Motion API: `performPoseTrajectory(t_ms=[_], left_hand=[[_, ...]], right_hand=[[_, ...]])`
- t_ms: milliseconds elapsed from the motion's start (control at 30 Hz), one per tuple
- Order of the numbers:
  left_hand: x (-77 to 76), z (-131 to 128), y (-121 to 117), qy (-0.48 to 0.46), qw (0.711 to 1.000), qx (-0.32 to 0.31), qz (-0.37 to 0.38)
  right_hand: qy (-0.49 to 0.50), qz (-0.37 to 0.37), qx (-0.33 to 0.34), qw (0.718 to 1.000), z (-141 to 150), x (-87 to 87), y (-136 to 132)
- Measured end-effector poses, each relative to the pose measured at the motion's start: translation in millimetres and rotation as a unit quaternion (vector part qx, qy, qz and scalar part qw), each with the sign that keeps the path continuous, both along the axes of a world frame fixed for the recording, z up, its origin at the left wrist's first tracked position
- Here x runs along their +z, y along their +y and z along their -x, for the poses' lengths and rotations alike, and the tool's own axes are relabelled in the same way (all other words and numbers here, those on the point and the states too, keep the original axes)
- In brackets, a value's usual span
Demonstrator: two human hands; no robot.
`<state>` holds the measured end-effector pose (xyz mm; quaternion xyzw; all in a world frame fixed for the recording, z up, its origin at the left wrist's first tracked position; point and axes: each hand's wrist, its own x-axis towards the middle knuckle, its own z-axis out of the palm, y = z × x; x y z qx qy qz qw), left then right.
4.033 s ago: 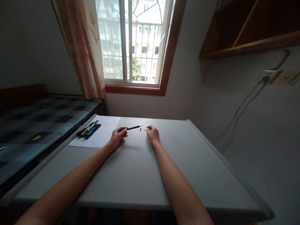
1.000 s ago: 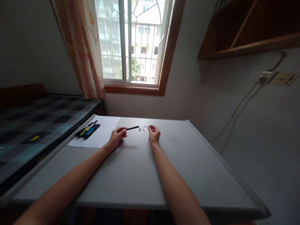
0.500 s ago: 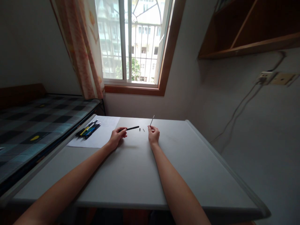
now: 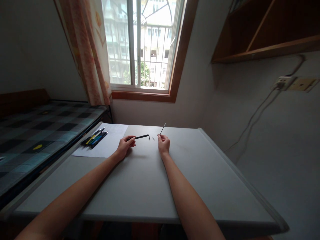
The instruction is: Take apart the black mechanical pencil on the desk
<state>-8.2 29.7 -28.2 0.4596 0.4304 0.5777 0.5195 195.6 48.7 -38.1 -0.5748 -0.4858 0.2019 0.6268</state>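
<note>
My left hand (image 4: 125, 146) rests on the grey table (image 4: 150, 180) and grips a black pen barrel (image 4: 140, 136) that points right. My right hand (image 4: 163, 144) pinches the lower end of a thin pen refill (image 4: 162, 128), which slants up and to the right above the table. Between the two hands lie two tiny pen parts (image 4: 151, 137) on the tabletop.
A white sheet of paper (image 4: 105, 145) lies at the table's left with several pens (image 4: 95, 137) on it. A bed with a checked cover (image 4: 35, 133) stands to the left. The window is behind the table, a wooden shelf and a wall socket with cable at right.
Four seconds ago the refill stuck out of the barrel; my right hand has since drawn it out and tilted it upright. In the last half second nothing has moved.
</note>
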Motion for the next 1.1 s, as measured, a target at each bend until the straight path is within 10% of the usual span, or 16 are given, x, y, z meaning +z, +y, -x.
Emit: performPoseTrajectory(t_ms=[1100], left_hand=[[-1.8, 0.6, 0.5, 0.017, 1.0, -0.013, -0.01]], right_hand=[[-0.029, 0.014, 0.026, 0.999, 1.8, 2.3, -3.6]])
